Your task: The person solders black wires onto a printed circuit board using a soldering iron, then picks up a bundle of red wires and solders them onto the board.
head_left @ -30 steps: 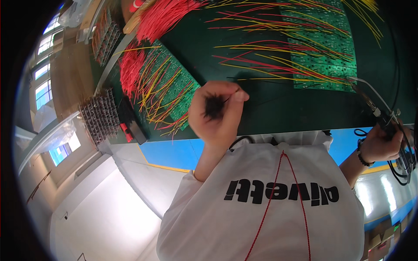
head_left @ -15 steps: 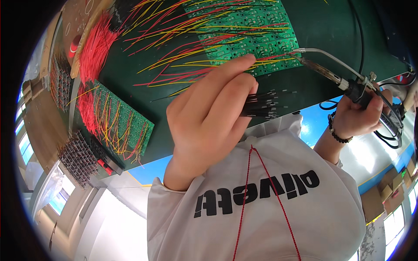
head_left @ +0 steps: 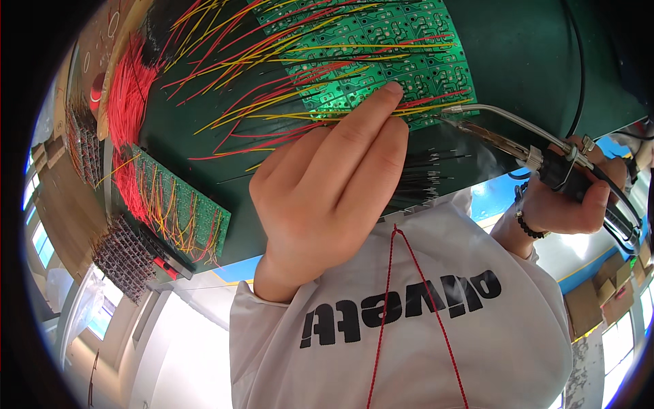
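Note:
My left hand (head_left: pixel 334 174) reaches over the lower edge of a green circuit board (head_left: pixel 436 65). Its fingers are closed in a pinch among the wires, and the thumb is hidden behind them. A yellow wire (head_left: pixel 430 110) comes out beside the fingertips; which wire is pinched is partly hidden. My right hand (head_left: pixel 569 201) grips a soldering iron (head_left: pixel 504 144) with a metal feed tube clamped along it. The iron's tip and the tube's end are at the board's lower edge, by the yellow wire. Black wires (head_left: pixel 426 180) with bare ends lie below the left hand.
Red, yellow and black wires fan leftward from the board across the green table (head_left: pixel 524 61). A second wired board (head_left: pixel 180 204) and a red wire bundle (head_left: pixel 129 95) lie at left, near stacked dark components (head_left: pixel 122 255). A black cable (head_left: pixel 580 75) runs at right.
The soldering iron has moved left and down, to the board's lower edge. The boards and wires appear slightly lower and further left in view. My left hand has risen slightly relative to the board.

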